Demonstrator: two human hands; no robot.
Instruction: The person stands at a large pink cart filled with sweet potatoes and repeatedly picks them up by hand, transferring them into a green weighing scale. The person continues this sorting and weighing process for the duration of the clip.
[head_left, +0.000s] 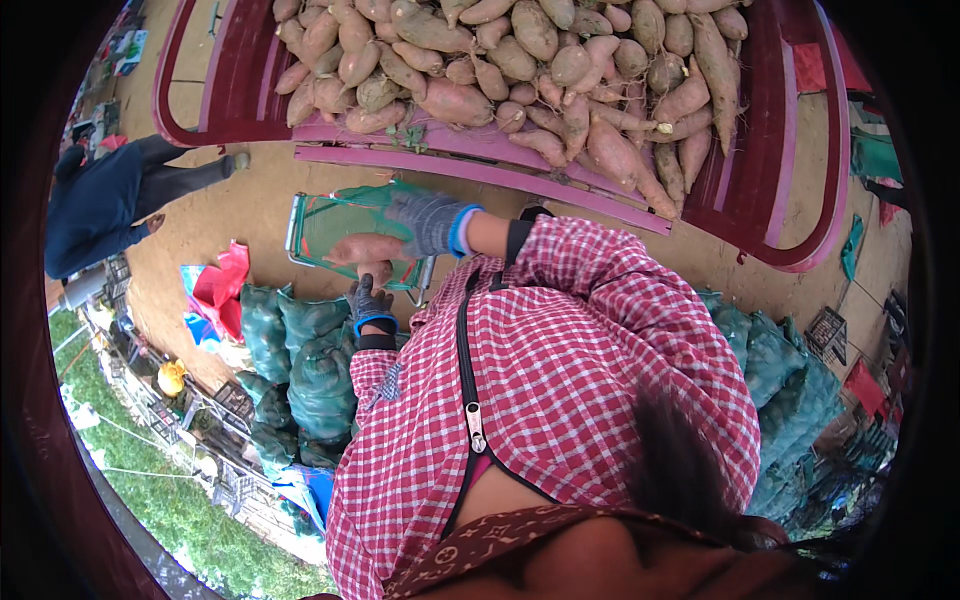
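A green mesh bag (341, 217) hangs in a metal frame (289, 229) before me, with a few sweet potatoes (367, 247) in it. Over the bag's right part is my right hand (427, 221) in a grey knitted glove, blurred, beside the largest sweet potato; whether it grips it cannot be told. My left hand (367, 301), gloved too, is at the near edge of the bag just below a smaller sweet potato, fingers apart. A big heap of sweet potatoes (517, 56) lies on a pink and dark red metal bed (480, 161) beyond the bag.
Filled green mesh sacks (322, 382) stand at my left, and more sacks (780, 375) at my right. A person (101, 202) in dark clothes is at the far left. Red plastic bags (223, 289) lie near the left sacks. A black crate (826, 334) is at the right.
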